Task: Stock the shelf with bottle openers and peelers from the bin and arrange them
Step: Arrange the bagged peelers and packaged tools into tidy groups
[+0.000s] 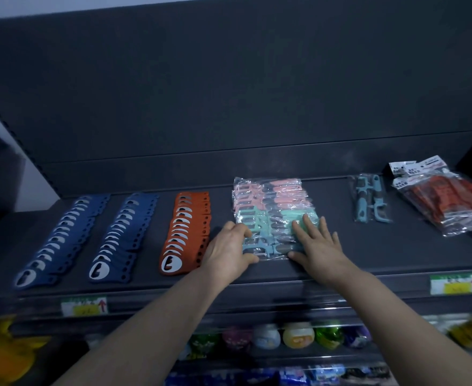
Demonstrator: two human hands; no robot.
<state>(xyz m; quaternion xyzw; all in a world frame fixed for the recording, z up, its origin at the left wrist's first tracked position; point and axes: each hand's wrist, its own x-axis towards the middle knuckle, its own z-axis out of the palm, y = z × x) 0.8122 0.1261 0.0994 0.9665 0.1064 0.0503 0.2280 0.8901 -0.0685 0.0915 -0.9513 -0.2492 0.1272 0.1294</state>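
Left hand (pixel 229 249) curls round edge of peeler packs (pixel 271 207); right hand (pixel 319 246) lies flat on top (hides front ones).

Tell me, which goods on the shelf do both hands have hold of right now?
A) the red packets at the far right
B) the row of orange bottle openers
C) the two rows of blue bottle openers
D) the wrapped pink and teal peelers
D: the left hand curls round the left edge of the wrapped peelers, and the right hand lies flat with straight fingers on their right side.
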